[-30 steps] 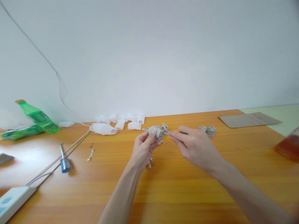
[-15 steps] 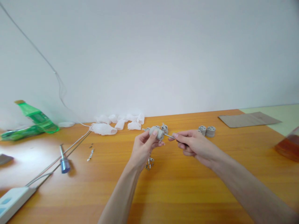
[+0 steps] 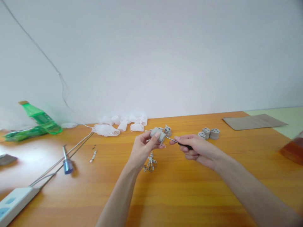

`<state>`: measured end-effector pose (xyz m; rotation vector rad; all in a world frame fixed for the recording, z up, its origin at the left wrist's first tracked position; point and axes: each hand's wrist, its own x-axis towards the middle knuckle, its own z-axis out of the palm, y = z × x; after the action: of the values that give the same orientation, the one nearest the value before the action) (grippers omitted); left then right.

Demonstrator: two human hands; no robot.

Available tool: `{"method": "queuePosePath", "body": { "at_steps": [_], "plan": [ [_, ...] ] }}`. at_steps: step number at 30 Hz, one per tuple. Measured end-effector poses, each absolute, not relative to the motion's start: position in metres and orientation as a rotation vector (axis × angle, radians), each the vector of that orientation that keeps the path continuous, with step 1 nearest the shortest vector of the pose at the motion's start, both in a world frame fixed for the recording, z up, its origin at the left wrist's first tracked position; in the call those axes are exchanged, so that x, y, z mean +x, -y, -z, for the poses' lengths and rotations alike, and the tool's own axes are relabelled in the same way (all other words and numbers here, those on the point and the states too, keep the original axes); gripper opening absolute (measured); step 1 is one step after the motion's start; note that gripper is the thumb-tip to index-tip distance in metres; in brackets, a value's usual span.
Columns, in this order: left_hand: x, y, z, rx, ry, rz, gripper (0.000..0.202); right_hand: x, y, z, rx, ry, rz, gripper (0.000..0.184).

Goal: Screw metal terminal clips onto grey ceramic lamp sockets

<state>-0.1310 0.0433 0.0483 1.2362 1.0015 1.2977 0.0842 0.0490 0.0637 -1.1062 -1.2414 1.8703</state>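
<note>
Centre of the action, over an orange wood-grain table [image 3: 189,195]: a left hand [image 3: 143,148], fingers curled and thumb pressed down, pinching a stubby grey cylindrical block [image 3: 157,134] at the fingertips, the block up off the tabletop and just above the palm! Across from it, a right hand [image 3: 199,149], thumb and first fingers pinched on a slim black-handled screwdriver [image 3: 186,145], the other fingers tucked beneath. Thin steel shaft pointing left, its tip right at the end of the block, touching or just beside it, too small to call from here.

Just past the hands, a round grey holed part [image 3: 167,130], close behind the block. Further right, a small cluster of matching round grey pieces [image 3: 210,133], well clear of the right hand's fingertips. Down below the left hand, a tangle of small silver metal clips [image 3: 150,164], flat on the wood.

Out to the left, a heap of white foam netting sleeves [image 3: 106,130] along the white wall [image 3: 151,56], then a blurred green plastic bottle [image 3: 40,121], a blue-handled tool [image 3: 68,166] and a white power strip [image 3: 14,201]. Far right, a flat brown cardboard sheet [image 3: 253,122] and a blurred glass jar of amber liquid [image 3: 293,151].
</note>
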Motion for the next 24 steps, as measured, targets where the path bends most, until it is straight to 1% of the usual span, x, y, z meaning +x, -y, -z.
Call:
{"method": "queuePosePath", "body": {
  "at_steps": [2,4,7,9,13,16,20,24],
  "plan": [
    [-0.132,-0.043,-0.051,1.266,-1.066,-1.303,0.040,0.091,-0.052,-0.066,-1.251,1.515,-1.611,0.028],
    [-0.133,-0.041,-0.054,1.342,-1.144,-1.292,0.041,0.101,-0.057,-0.067,-1.374,1.659,-1.351,0.029],
    [-0.130,-0.038,-0.056,1.563,-1.215,-1.215,0.043,0.117,-0.066,-0.062,-1.486,1.644,-1.144,0.029],
    [-0.127,-0.036,-0.052,1.750,-1.216,-1.141,0.045,0.127,-0.073,-0.056,-1.538,1.751,-0.938,0.027],
    [-0.119,-0.035,-0.041,2.124,-1.197,-1.002,0.040,0.141,-0.081,-0.050,-1.664,1.801,-0.666,0.018],
    [-0.116,-0.036,-0.039,2.337,-1.185,-0.910,0.038,0.141,-0.080,-0.051,-1.681,1.862,-0.565,0.017],
    [-0.114,-0.036,-0.041,2.410,-1.154,-0.863,0.042,0.130,-0.076,-0.048,-1.609,1.987,-0.588,0.022],
    [-0.117,-0.036,-0.046,2.319,-1.254,-0.996,0.032,0.122,-0.072,-0.041,-1.541,2.069,-0.651,0.030]
  ]
}}
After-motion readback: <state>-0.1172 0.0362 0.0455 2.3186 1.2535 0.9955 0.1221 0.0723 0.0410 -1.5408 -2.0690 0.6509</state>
